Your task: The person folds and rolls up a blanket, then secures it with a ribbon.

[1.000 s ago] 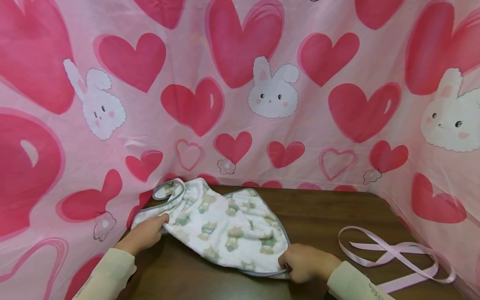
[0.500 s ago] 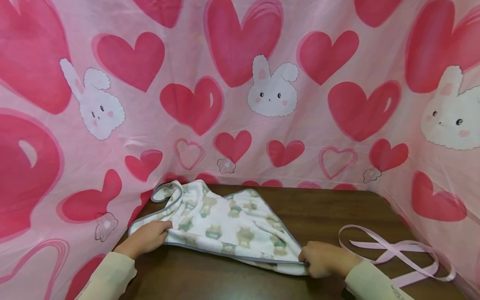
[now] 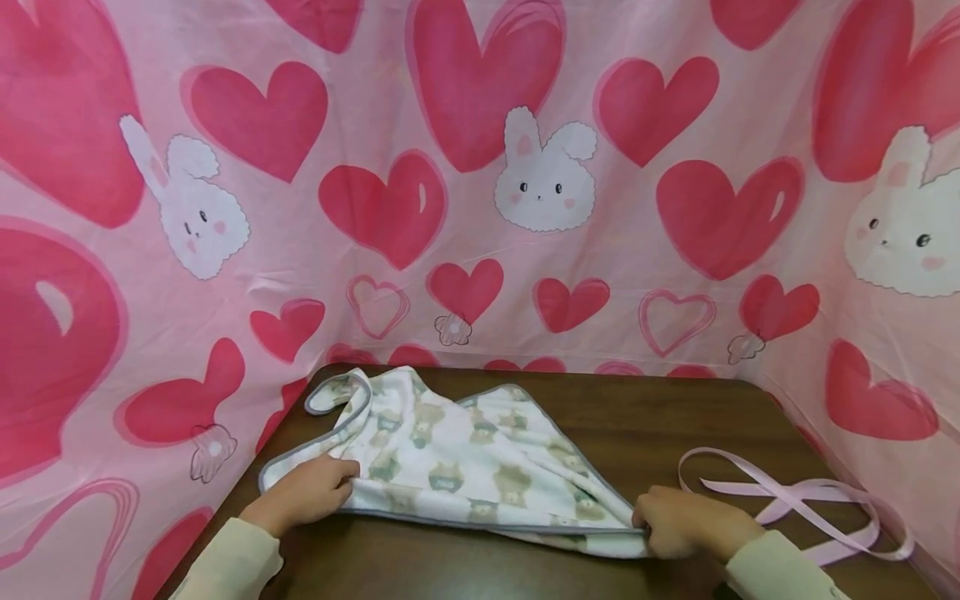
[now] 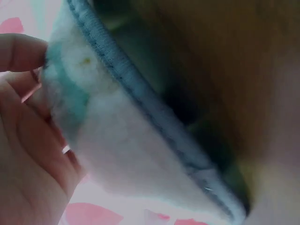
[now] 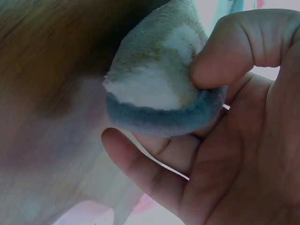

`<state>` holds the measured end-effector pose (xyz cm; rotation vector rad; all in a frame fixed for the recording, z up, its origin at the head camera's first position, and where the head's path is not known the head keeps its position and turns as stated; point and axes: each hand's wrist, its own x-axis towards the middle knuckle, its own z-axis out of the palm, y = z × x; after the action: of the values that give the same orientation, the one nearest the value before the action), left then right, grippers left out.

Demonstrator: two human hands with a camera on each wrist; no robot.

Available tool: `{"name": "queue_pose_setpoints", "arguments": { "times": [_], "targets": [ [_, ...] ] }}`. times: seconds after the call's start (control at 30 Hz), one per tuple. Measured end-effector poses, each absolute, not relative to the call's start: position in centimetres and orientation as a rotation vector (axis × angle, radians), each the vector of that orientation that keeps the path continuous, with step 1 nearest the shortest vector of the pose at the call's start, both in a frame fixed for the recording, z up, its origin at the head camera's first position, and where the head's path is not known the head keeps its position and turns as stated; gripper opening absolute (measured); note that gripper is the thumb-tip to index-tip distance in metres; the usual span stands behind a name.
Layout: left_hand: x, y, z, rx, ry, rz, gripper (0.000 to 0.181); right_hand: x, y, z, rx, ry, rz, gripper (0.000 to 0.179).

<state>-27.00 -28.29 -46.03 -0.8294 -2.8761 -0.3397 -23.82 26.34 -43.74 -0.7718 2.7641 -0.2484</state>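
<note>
A white fleecy cloth (image 3: 472,454) with a bear print and grey bound edges lies across the table, part of it rumpled. At its near left side my left hand (image 3: 311,490) pinches the fabric; the left wrist view shows the fold between thumb and fingers, the bound edge (image 4: 136,93) running past. My right hand (image 3: 690,521) pinches the cloth's right corner. In the right wrist view the thumb (image 5: 220,70) presses on that corner, whose grey binding (image 5: 154,119) curves over the fingers below. The near edge is drawn nearly straight between both hands.
A loosely looped pink ribbon (image 3: 787,500) lies on the brown table (image 3: 637,417), right of and behind my right hand. A pink sheet with hearts and rabbits (image 3: 465,208) hangs round the table's back and sides. The cloth's far left end curls up in a loop (image 3: 337,392).
My right hand has moved rightward, drawing the cloth's corner with it. My left hand has shifted slightly right and nearer. The near edge has straightened and the cloth is spread wider.
</note>
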Motion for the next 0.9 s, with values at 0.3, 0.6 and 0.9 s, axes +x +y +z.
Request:
{"name": "queue_pose_setpoints", "arguments": {
  "times": [0.3, 0.6, 0.9],
  "targets": [
    [-25.7, -27.5, -47.1, -0.812, -2.627, -0.178, 0.036, -24.5, 29.2, -42.5, -0.9, 2.794, -0.291, 0.022],
    [-24.2, -29.0, -47.0, -0.895, -2.928, -0.264, 0.037, -25.1, 33.1, -41.3, -0.902, 2.92, -0.236, 0.024],
    [-24.0, -29.4, -47.3, -0.718, -3.031, -0.37, 0.062, -25.1, 36.4, -39.3, -0.727, 2.945, -0.316, 0.014]
  ]
}}
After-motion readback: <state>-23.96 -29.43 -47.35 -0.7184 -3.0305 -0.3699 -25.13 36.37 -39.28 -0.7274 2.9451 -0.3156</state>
